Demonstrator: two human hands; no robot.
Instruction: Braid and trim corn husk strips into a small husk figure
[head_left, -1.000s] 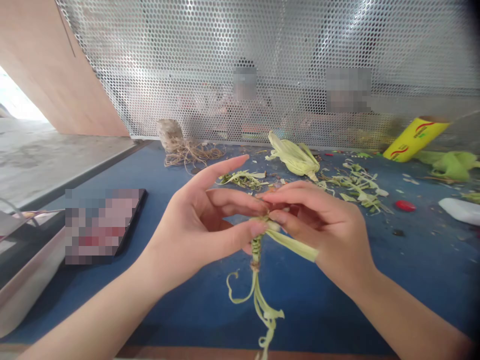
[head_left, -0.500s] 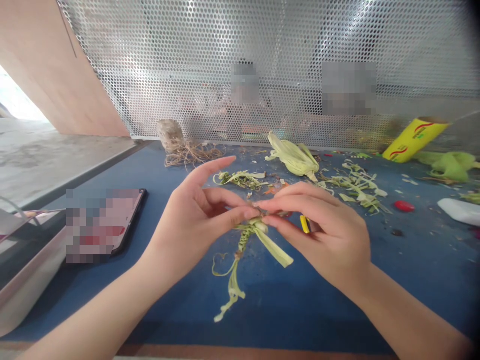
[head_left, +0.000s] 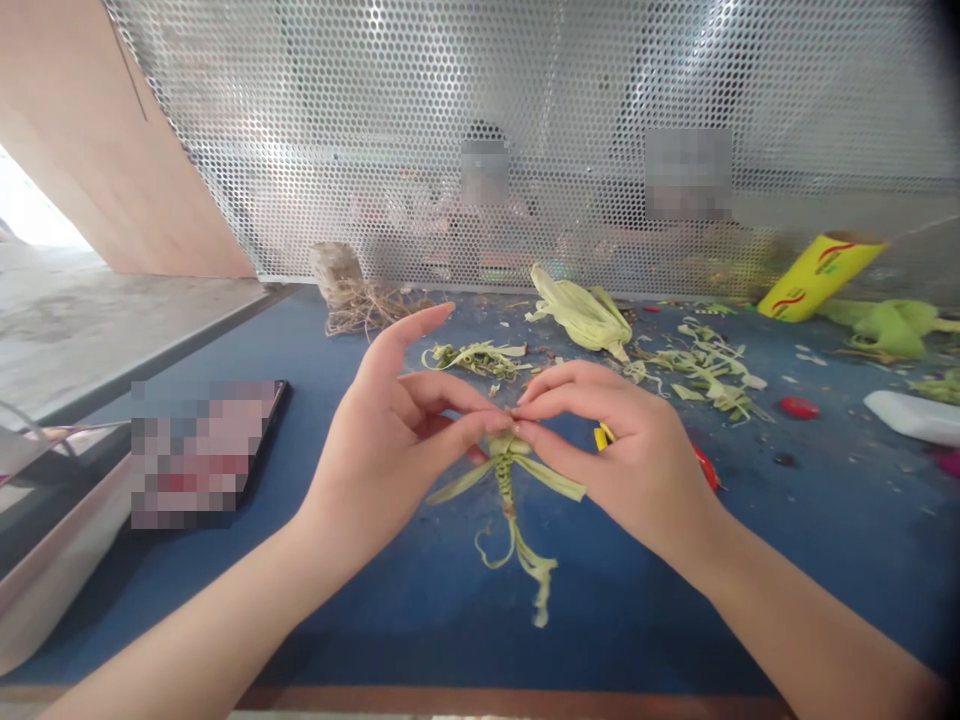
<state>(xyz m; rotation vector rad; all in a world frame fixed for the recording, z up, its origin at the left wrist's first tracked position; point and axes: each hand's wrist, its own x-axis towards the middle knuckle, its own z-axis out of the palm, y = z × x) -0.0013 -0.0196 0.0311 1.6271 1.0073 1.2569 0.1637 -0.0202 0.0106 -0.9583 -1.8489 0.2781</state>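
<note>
Above the blue table, the fingertips of my left hand (head_left: 397, 430) and my right hand (head_left: 622, 440) meet in a pinch at the top of a braided corn husk figure (head_left: 505, 485). It is pale green, with a strip sticking out on each side and a knotted body that hangs down into loose, frayed ends. My left index finger is raised away from the pinch. The fingers hide the figure's top. Behind my right hand, a yellow piece (head_left: 602, 436) and a red piece (head_left: 706, 467) show in part; I cannot tell what they belong to.
A phone (head_left: 259, 440) lies at the left beside a pale tray (head_left: 60, 570). Farther back are brown twine (head_left: 367, 308), a corn husk (head_left: 585, 315), husk scraps (head_left: 712, 370) and a yellow tube (head_left: 821, 275). A perforated metal screen (head_left: 375, 130) stands behind, with people beyond it.
The husk figure has turned, so its tail now hangs down to the right and a left side strip shows. Both hands keep their pinch. The view has shifted slightly.
</note>
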